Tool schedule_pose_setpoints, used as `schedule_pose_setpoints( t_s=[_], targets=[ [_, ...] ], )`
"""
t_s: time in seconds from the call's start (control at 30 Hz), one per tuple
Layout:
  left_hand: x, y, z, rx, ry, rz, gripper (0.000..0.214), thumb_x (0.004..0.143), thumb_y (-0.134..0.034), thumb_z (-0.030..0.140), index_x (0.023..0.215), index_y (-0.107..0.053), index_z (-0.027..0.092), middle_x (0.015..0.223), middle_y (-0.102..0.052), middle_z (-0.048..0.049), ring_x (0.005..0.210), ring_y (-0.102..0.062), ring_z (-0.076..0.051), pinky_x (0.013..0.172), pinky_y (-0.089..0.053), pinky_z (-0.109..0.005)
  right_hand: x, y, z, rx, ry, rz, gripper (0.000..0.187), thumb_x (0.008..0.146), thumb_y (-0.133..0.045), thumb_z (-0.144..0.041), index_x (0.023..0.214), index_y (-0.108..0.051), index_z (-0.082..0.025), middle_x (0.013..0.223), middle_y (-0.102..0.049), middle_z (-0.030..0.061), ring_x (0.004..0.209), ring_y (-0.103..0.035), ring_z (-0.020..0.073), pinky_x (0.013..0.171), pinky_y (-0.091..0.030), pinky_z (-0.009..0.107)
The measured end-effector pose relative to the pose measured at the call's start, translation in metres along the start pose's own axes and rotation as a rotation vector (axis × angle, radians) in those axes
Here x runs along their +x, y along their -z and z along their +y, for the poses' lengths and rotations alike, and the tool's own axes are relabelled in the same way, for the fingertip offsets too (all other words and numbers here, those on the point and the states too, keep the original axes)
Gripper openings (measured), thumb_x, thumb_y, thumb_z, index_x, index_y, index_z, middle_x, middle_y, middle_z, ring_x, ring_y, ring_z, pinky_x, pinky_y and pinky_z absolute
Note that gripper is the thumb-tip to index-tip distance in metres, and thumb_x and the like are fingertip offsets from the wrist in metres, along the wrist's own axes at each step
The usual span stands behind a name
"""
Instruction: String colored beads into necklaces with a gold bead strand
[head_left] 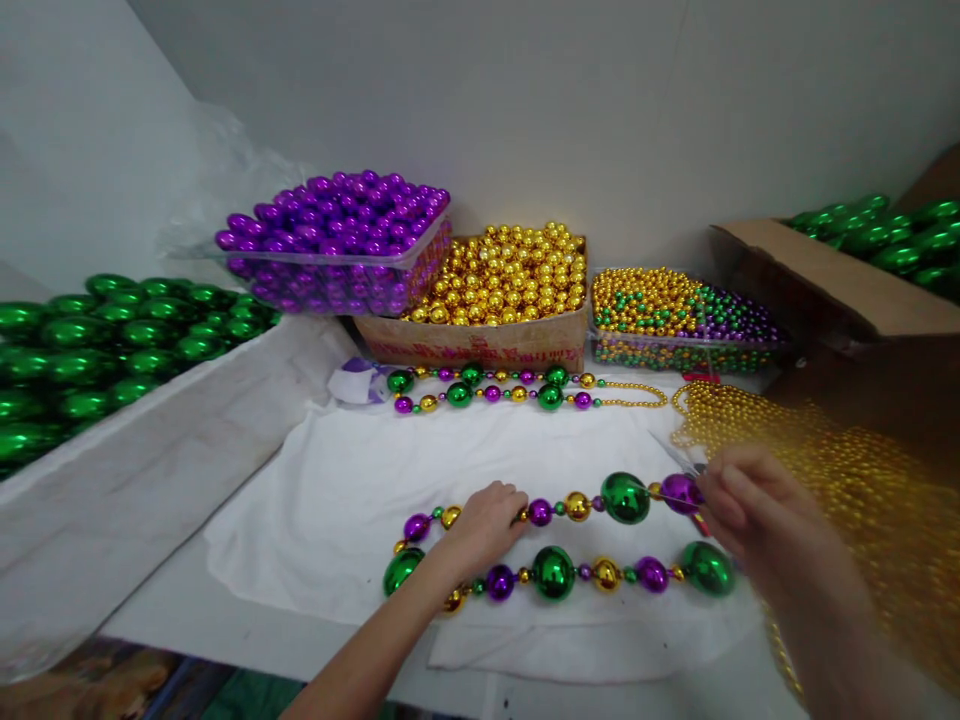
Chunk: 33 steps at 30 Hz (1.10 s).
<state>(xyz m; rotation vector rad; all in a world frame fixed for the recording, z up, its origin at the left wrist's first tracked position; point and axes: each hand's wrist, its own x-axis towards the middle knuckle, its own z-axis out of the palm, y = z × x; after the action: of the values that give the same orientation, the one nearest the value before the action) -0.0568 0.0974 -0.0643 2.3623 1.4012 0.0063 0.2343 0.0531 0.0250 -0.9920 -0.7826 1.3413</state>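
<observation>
A necklace of shiny purple, gold and green beads (553, 573) lies in a long loop on the white cloth (480, 450). My left hand (487, 522) is closed over its upper strand, beside a small purple bead (540, 512). At the strand's right end, my right hand (757, 505) pinches by a larger purple bead (679, 493). A thin line, thread or wire, runs by the large green bead (625, 497) towards those fingers; motion blurs it. The lower strand ends in a green bead (709, 568) near my right wrist.
A second bead necklace (491, 394) lies at the back. Behind it stand a tub of purple beads (337, 235), a box of gold beads (472, 340) and a tub of mixed small beads (675, 310). Gold bead chains (862, 530) heap at right; a white foam box (187, 470) borders the left.
</observation>
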Motion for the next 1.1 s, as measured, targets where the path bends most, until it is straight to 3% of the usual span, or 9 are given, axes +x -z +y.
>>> schedule_pose_setpoints(
  t_s=[0.17,0.33,0.57,0.83,0.93,1.1],
  targets=[
    [-0.025,0.01,-0.025,0.145,0.149,0.009,0.014,0.087,-0.048,0.027,0.091,-0.061,0.022,0.092,-0.063,-0.0063,0.091,-0.054,-0.024,0.076,-0.04,-0.033,0.009,0.02,0.053,-0.125,-0.103,0.009,0.022,0.077,-0.07,-0.039,0.079,-0.055,-0.023,0.052,-0.038,-0.0063,0.042,-0.027,0.0048,0.035,-0.018,0.015],
    [-0.031,0.006,-0.035,0.227,0.203,-0.002,0.014,0.087,-0.048,0.022,0.087,-0.062,0.021,0.091,-0.063,-0.0074,0.091,-0.055,-0.024,0.075,-0.04,-0.033,0.016,0.025,0.092,-0.284,-0.112,0.032,0.034,0.074,-0.071,-0.049,0.075,-0.053,-0.02,0.052,-0.04,-0.007,0.039,-0.026,0.0027,0.035,-0.016,0.014],
    [-0.018,0.007,-0.042,0.261,0.201,0.086,0.016,0.089,-0.051,0.026,0.097,-0.063,0.021,0.1,-0.06,-0.0093,0.096,-0.053,-0.025,0.084,-0.039,-0.037,0.017,0.027,0.097,-0.29,-0.107,0.109,0.034,0.073,-0.069,-0.049,0.076,-0.051,-0.021,0.052,-0.038,-0.008,0.04,-0.026,0.0031,0.036,-0.016,0.013],
    [0.002,0.012,-0.056,0.357,0.168,0.371,0.015,0.087,-0.054,0.021,0.096,-0.065,0.018,0.117,-0.058,-0.0123,0.11,-0.048,-0.029,0.101,-0.033,-0.046,0.013,0.024,0.106,-0.303,-0.144,0.091,0.033,0.073,-0.068,-0.049,0.073,-0.052,-0.02,0.051,-0.039,-0.0076,0.039,-0.025,0.0039,0.036,-0.015,0.016],
    [0.005,0.01,-0.062,0.385,0.19,0.377,0.019,0.086,-0.051,0.015,0.098,-0.065,0.017,0.12,-0.057,-0.013,0.115,-0.048,-0.029,0.106,-0.028,-0.048,0.014,0.022,0.113,-0.301,-0.149,0.064,0.031,0.075,-0.066,-0.047,0.075,-0.053,-0.019,0.051,-0.039,-0.0075,0.04,-0.024,0.0037,0.037,-0.014,0.017],
    [0.004,0.014,-0.059,0.376,0.213,0.283,0.028,0.082,-0.047,0.006,0.098,-0.067,0.015,0.125,-0.057,-0.0169,0.122,-0.047,-0.033,0.104,-0.031,-0.053,0.023,0.011,0.122,-0.283,-0.129,0.034,0.033,0.073,-0.068,-0.047,0.07,-0.052,-0.018,0.051,-0.04,-0.007,0.042,-0.027,0.0042,0.038,-0.014,0.017]
  ],
)
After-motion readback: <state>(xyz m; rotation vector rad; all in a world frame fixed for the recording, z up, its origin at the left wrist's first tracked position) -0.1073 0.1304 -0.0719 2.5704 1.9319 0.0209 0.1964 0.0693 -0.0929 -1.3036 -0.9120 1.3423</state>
